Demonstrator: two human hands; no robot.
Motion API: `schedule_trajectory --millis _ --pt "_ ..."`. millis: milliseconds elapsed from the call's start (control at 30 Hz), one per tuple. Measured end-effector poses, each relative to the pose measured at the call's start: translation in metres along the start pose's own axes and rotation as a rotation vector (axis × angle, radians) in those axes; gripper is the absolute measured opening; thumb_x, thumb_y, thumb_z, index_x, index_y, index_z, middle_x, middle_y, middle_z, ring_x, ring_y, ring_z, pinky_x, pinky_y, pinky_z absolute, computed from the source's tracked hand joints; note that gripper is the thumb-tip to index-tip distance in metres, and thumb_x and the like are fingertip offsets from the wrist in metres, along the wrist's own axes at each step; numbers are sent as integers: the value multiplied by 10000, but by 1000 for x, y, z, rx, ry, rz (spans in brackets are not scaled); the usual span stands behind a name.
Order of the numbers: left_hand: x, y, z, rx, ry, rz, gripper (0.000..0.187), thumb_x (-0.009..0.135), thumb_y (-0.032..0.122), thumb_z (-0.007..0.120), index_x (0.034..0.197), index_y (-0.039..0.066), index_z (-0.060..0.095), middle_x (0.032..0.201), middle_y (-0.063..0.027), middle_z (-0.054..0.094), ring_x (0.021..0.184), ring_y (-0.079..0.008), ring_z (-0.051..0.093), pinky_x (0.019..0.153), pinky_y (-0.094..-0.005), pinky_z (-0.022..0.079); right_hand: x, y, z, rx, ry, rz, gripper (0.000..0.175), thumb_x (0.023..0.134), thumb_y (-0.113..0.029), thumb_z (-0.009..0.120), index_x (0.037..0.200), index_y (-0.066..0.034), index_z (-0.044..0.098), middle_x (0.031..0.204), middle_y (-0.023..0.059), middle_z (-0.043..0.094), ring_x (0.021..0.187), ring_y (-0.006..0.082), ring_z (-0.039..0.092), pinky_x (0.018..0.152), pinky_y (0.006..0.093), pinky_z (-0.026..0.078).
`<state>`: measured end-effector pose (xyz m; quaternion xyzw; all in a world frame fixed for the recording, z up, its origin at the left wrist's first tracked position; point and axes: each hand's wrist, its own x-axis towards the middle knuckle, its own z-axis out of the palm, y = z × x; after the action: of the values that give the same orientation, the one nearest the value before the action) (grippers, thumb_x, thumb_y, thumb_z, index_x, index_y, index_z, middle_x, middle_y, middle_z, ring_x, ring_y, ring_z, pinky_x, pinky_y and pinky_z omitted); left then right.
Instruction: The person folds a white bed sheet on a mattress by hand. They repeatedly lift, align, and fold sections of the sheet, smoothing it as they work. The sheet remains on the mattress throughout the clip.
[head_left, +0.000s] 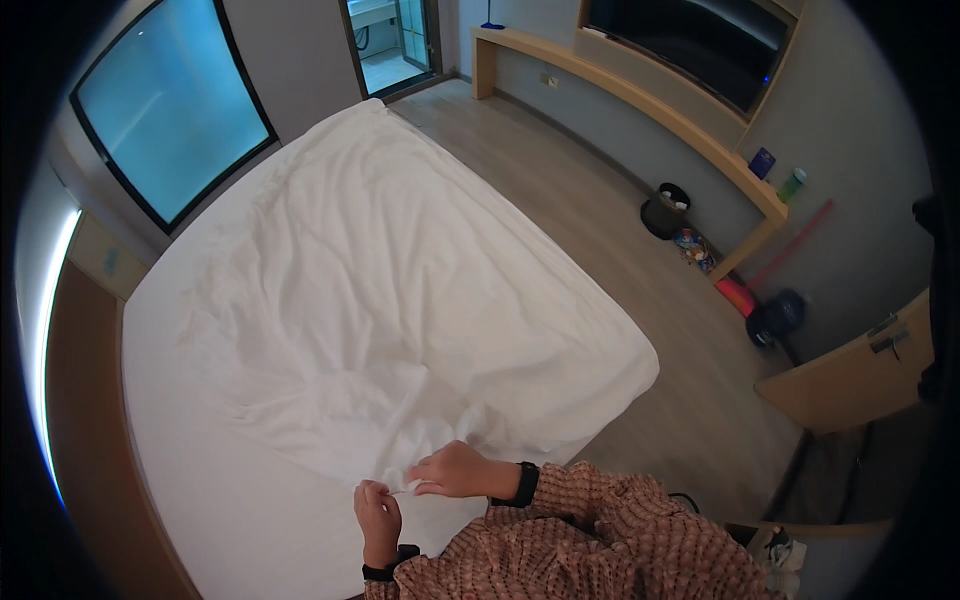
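A rumpled white cloth, seemingly a duvet cover or sheet (427, 277), lies spread in long folds over the bed. Beneath it, a smooth white fitted bottom layer (225, 495) shows at the near left. My left hand (377, 517) pinches the cloth's near edge between thumb and fingers. Just right of it, my right hand (454, 471) grips the same edge, with thumb and forefinger towards the left hand. A short stretch of bunched fabric runs between both hands. Black bands circle both wrists, below patterned sleeves.
A wooden headboard (90, 390) borders the bed on the left. Wood-look floor (555, 180) runs along its right side. Beyond stand a long wooden desk (637, 90), a dark waste bin (666, 211), a red dustpan (735, 296) and a door (847, 367). A wall-mounted television (690, 45) hangs above.
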<state>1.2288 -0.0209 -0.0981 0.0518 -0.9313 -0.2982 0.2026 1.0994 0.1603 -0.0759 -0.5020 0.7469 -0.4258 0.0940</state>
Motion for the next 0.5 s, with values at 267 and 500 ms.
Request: schedule_trajectory --millis 267,500 --pt "-5 -10 8 -166 0 -6 214 770 -88 566 951 0 494 870 -172 520 804 -378 528 686 -435 434 13 -20 17 166 281 -5 143 903 -197 647 835 -72 636 689 91 605 592 294 611 501 372 463" --pt "7 -30 46 -288 373 -199 375 746 107 716 1064 -22 565 972 -206 561 913 -424 545 778 -464 450 27 -62 7 320 274 20 74 903 -110 655 938 -54 688 741 156 639 587 296 619 533 345 479"
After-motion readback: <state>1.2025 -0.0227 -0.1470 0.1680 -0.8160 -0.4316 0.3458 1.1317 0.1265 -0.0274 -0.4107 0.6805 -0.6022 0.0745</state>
